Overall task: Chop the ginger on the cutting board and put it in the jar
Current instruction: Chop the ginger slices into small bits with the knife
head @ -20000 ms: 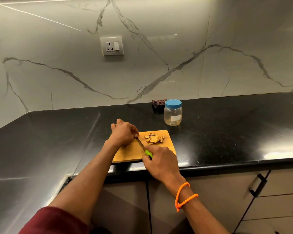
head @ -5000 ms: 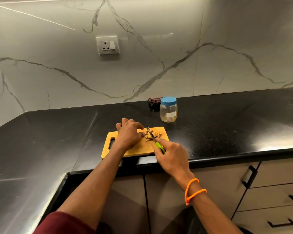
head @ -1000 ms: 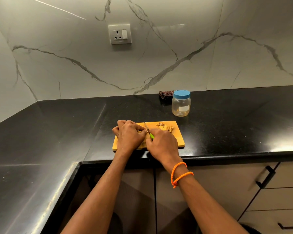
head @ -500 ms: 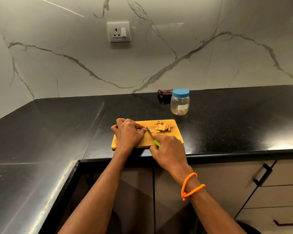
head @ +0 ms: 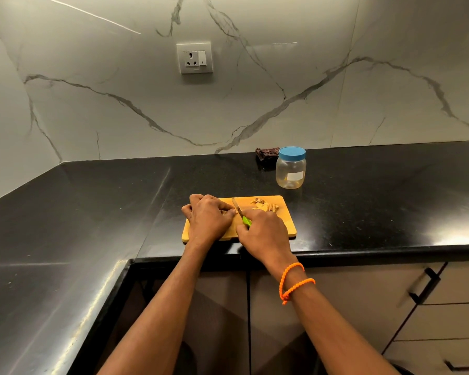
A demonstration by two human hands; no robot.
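A wooden cutting board lies near the front edge of the black counter. A small heap of ginger slices sits at its far right. My left hand rests on the board with curled fingers pinching a ginger piece, mostly hidden under the fingertips. My right hand grips a green-handled knife, its blade down on the board right beside my left fingertips. A clear jar with its blue lid on stands behind the board to the right.
A dark folded cloth lies by the wall behind the jar. The black counter wraps round to the left. A wall socket is on the marble backsplash. Drawers with black handles are below right.
Over the last second my right hand has shifted the knife slightly along the board beside my left fingertips. My left hand has stayed in place.
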